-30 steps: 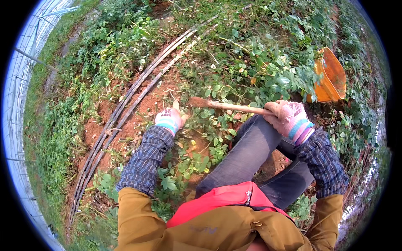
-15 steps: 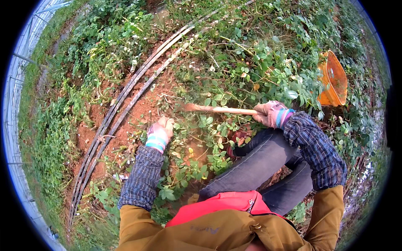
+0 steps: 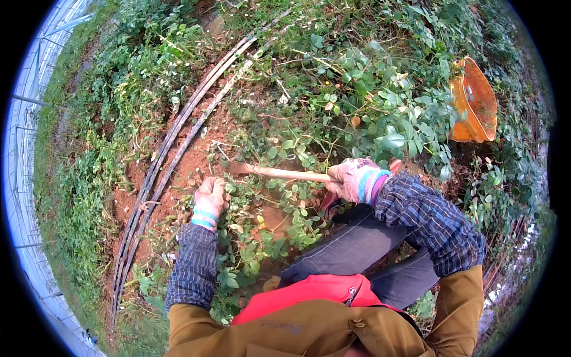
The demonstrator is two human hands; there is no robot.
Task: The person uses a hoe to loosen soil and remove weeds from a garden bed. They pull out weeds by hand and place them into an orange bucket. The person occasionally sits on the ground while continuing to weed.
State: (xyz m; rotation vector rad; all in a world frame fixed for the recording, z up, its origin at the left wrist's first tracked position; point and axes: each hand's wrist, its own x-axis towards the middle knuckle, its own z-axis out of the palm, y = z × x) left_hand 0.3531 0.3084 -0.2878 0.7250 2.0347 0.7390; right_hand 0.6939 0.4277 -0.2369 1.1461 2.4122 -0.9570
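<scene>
My right hand (image 3: 355, 178), in a pale pink glove with a striped cuff, is wrapped round the wooden handle of a short hoe (image 3: 291, 174). The handle points left, nearly level; its brown head is blurred and blends into the reddish soil. Just left of and below that end is my left hand (image 3: 210, 196), gloved too, fingers closed low over the leafy plants (image 3: 256, 208). What it pinches, if anything, is hidden. Green stems and leaves spread beneath the handle and between both hands.
Long thin rods (image 3: 172, 140) lie curving over bare soil (image 3: 208, 143) on the left. An orange bucket (image 3: 474, 101) lies tipped among bushes at right. My bent legs (image 3: 351, 238) in dark trousers and a red bag (image 3: 303, 296) are close below the hands.
My right hand and the hoe have moved left, bringing the hoe's head close to my left hand. My left hand has shifted slightly left and down, still closed. The view has shifted a little.
</scene>
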